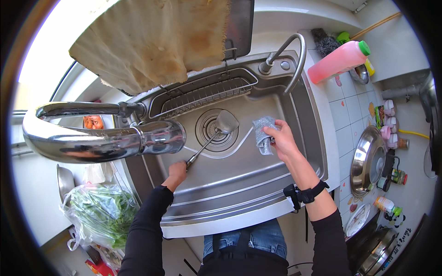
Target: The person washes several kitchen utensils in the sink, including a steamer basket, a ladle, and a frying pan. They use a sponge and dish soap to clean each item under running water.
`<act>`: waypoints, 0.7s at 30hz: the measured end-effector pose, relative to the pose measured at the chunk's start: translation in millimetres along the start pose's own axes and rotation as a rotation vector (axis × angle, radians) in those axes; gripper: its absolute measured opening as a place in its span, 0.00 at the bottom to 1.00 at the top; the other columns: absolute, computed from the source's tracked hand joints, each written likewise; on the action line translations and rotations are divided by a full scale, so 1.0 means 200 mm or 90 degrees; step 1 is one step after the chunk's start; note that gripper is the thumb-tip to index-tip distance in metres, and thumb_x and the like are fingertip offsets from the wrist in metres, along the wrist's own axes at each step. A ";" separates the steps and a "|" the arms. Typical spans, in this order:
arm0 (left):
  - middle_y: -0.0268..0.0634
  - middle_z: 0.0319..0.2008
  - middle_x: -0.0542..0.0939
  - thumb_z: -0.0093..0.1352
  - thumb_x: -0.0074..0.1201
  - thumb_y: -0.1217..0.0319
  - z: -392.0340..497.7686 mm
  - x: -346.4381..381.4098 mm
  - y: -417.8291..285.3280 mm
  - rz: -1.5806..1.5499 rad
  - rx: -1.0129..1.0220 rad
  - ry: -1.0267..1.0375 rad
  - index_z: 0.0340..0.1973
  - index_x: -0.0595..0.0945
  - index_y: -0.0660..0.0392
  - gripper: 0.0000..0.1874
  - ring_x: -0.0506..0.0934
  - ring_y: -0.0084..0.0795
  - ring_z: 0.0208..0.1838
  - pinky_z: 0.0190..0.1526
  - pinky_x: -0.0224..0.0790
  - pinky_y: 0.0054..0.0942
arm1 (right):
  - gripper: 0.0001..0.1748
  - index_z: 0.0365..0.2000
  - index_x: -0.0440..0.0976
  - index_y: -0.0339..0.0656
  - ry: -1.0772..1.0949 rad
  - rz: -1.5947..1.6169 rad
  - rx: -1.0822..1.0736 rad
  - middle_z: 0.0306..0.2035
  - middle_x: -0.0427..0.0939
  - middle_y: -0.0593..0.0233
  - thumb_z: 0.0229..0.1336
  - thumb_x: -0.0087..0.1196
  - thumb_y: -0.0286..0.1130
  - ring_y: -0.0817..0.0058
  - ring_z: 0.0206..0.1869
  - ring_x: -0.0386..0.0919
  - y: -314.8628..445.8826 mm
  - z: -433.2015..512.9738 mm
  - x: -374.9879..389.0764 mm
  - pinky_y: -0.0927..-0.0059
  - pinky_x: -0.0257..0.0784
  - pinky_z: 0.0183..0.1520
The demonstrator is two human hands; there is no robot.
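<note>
My left hand (177, 175) grips the handle of a metal wok spatula (227, 122). Its broad blade lies over the round drain (203, 138) of the stainless steel sink (248, 169). A folded grey mesh dishcloth (263, 132) is pinched between the thumb and fingers of my right hand (284, 140), above the basin's right side. Cloth and spatula are apart. The big chrome faucet (159, 136) reaches in from the left, its spout end over the basin's left part. I cannot tell whether water is running.
A wire rack (210, 100) lines the sink's back wall below a hanging stained cloth (148, 45). A thin curved tap (301, 65) stands back right, near a pink bottle with green cap (340, 62). Bagged leafy greens (103, 214) sit left; a steel lid (366, 162) lies right.
</note>
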State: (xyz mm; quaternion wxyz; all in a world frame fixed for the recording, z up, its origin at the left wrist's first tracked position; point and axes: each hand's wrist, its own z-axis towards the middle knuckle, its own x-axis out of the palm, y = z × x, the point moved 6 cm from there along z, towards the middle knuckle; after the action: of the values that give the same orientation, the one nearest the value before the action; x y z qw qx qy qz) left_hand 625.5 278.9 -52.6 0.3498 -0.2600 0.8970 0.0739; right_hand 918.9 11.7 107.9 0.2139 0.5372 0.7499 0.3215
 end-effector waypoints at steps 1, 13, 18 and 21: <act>0.48 0.38 0.81 0.54 0.66 0.60 0.01 -0.02 0.00 0.001 0.007 0.002 0.42 0.75 0.57 0.24 0.79 0.48 0.44 0.43 0.72 0.46 | 0.29 0.54 0.58 0.35 -0.026 -0.014 0.005 0.42 0.75 0.58 0.53 0.57 0.25 0.76 0.40 0.76 -0.02 0.01 0.00 0.74 0.70 0.38; 0.34 0.26 0.69 0.76 0.35 0.63 -0.32 -0.56 -0.46 -1.141 0.006 0.399 0.45 0.66 0.55 0.10 0.59 0.19 0.13 0.14 0.47 0.19 | 0.29 0.53 0.69 0.40 -0.225 -0.530 -0.390 0.41 0.68 0.51 0.47 0.54 0.21 0.56 0.41 0.73 -0.08 0.45 0.02 0.62 0.69 0.46; 0.31 0.22 0.66 0.75 0.37 0.66 -0.39 -0.55 -0.67 -1.131 0.013 0.384 0.62 0.63 0.56 0.20 0.57 0.17 0.10 0.11 0.46 0.18 | 0.29 0.56 0.68 0.42 -0.185 -0.622 -0.388 0.44 0.67 0.49 0.50 0.55 0.25 0.52 0.45 0.70 -0.16 0.58 0.18 0.59 0.67 0.51; 0.32 0.22 0.66 0.75 0.38 0.66 -0.43 -0.55 -0.73 -1.178 -0.009 0.349 0.60 0.65 0.60 0.20 0.55 0.15 0.10 0.12 0.46 0.16 | 0.27 0.55 0.68 0.40 -0.113 -0.678 -0.421 0.46 0.66 0.50 0.52 0.54 0.26 0.51 0.47 0.69 -0.30 0.60 0.29 0.59 0.66 0.53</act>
State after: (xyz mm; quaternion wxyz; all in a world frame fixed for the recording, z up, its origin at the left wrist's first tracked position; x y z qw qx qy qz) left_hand 718.8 172.0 92.5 0.0466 -0.8746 0.3869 -0.2886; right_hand 939.4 83.2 -16.7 0.5606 0.0208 0.7547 0.3402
